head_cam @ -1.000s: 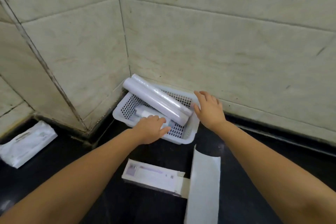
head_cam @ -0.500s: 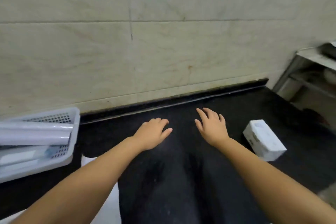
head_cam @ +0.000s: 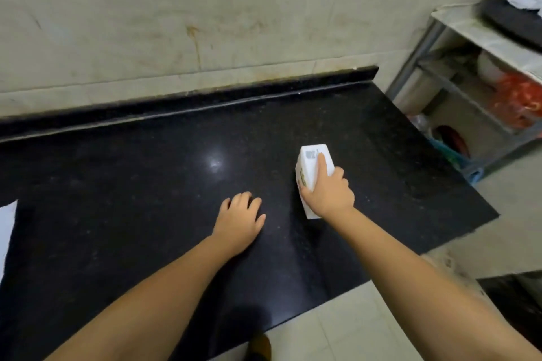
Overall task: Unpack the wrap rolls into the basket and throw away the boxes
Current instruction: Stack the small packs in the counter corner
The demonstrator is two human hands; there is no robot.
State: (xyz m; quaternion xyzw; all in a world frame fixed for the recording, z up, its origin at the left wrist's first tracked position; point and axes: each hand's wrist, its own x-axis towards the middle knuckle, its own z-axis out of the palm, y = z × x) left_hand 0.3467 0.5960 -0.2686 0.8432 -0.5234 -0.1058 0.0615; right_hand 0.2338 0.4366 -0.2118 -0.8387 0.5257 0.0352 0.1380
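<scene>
A white wrap box (head_cam: pixel 309 170) with small print lies on the black counter (head_cam: pixel 146 184), right of the middle. My right hand (head_cam: pixel 328 193) is closed over its near end, index finger stretched along the top. To its left, my left hand (head_cam: pixel 239 221) hovers flat just above the counter, fingers loosely apart, holding nothing. A white sheet or flattened box (head_cam: pixel 6 231) shows at the left edge. The basket and rolls are out of view.
A tiled wall rises behind the counter. The counter ends at the right, where a metal shelf rack (head_cam: pixel 475 91) holds red and white items. Pale floor tiles (head_cam: pixel 346 328) lie below the counter's front edge.
The view has swung right, away from the basket with its rolls. My right hand has reached the white box and closed on it. My left hand stays empty beside it.
</scene>
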